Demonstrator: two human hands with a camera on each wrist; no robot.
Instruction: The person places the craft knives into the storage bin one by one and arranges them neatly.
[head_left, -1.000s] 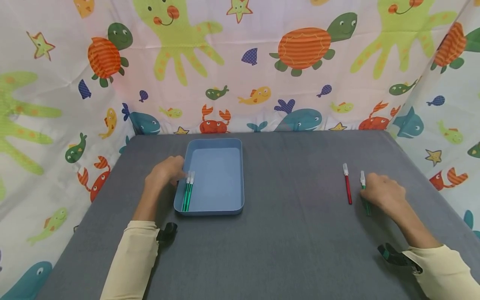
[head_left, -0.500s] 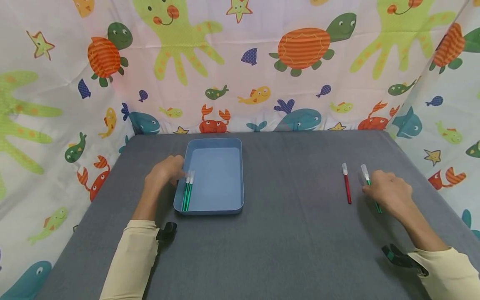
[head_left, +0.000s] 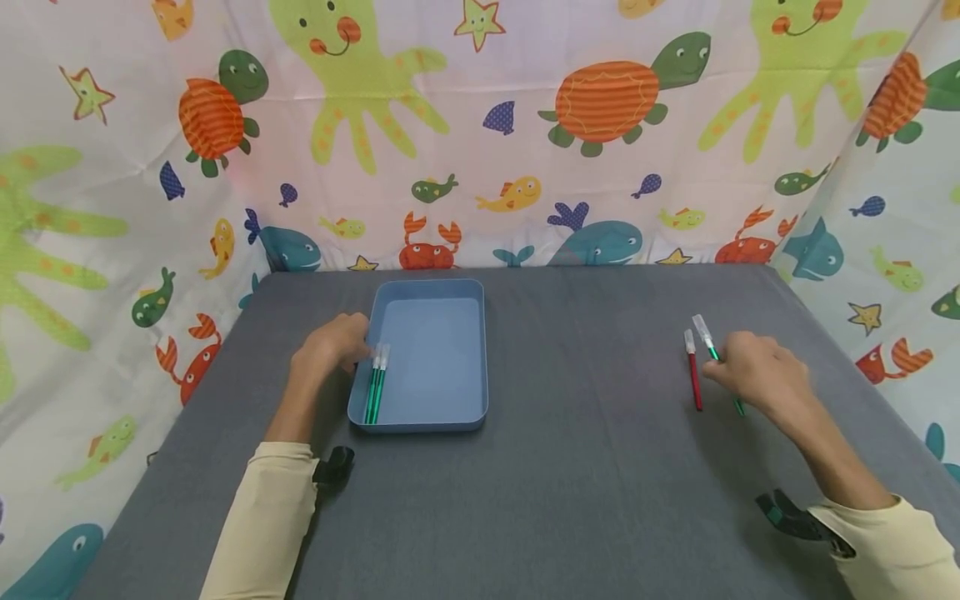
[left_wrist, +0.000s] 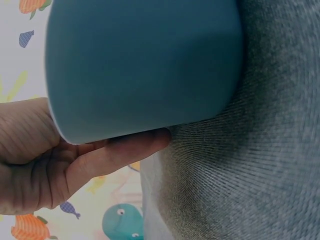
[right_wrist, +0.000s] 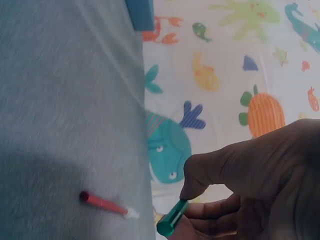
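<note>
My right hand (head_left: 765, 375) pinches a green marker pen (head_left: 705, 333) between thumb and fingers, above the table at the right. The pen's clear-white cap points away from me, and its green end (right_wrist: 172, 220) shows in the right wrist view. Just left of it a red marker pen (head_left: 694, 379) with a whitish cap lies on the table. On the left, my left hand (head_left: 332, 343) holds the left wall of a blue tray (head_left: 483, 358), its fingers along the outside (left_wrist: 120, 152). Inside the tray, green marker pens (head_left: 377, 387) lie side by side along that wall.
A grey cloth-covered table (head_left: 570, 467) spreads between the tray and the red pen. Behind it and at both sides hangs a white curtain (head_left: 465, 100) printed with sea animals. Dark straps with small devices (head_left: 333, 467) sit at both wrists.
My right hand has raised the green marker pen from the table and brought it left, near the red one, its cap end swinging leftward. The left hand and tray have stayed put.
</note>
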